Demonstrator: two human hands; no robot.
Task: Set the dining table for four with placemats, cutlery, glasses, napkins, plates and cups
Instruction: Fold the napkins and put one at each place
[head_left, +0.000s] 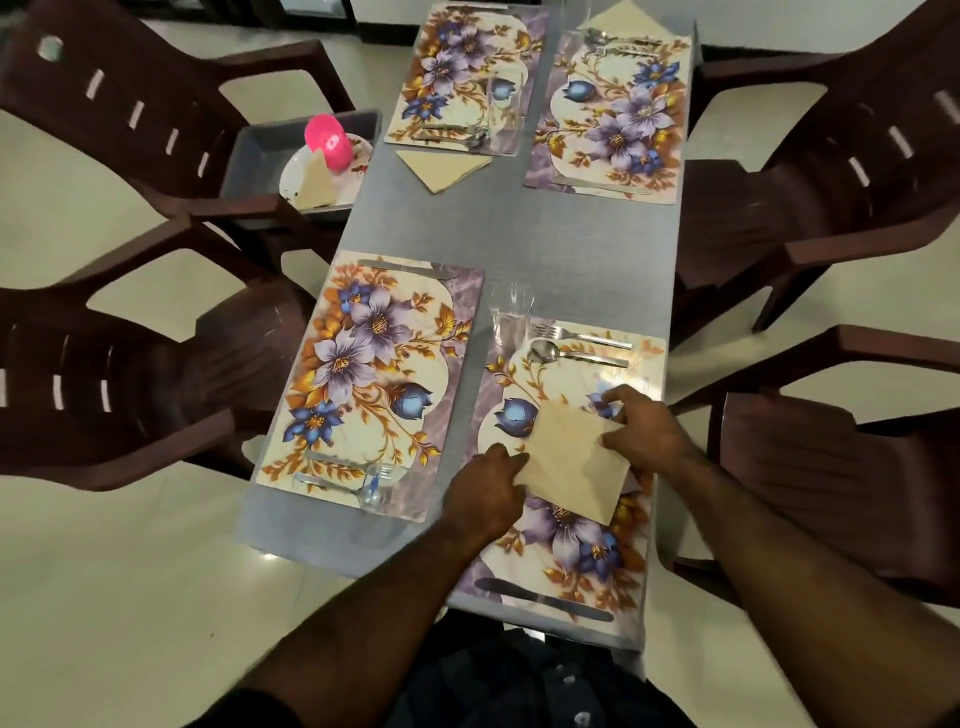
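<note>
At lower right both hands work a beige napkin (574, 460) over the near placemat (566, 551): left hand (488, 488) pinches its left edge, right hand (647, 431) its upper right corner. Placemats, cutlery and glasses look laid; two far napkins too. Plates and the pink cup (328, 141) wait in the bin (254, 156), upper left

I can read no words, brands or numbers anywhere in front of me. The pink cup (329, 143) in the tray (249, 156) on the chair carries a small white mark on its side, but it is too blurred for me to make out. The placemats (363, 374) show only flower prints, with no lettering.
</note>
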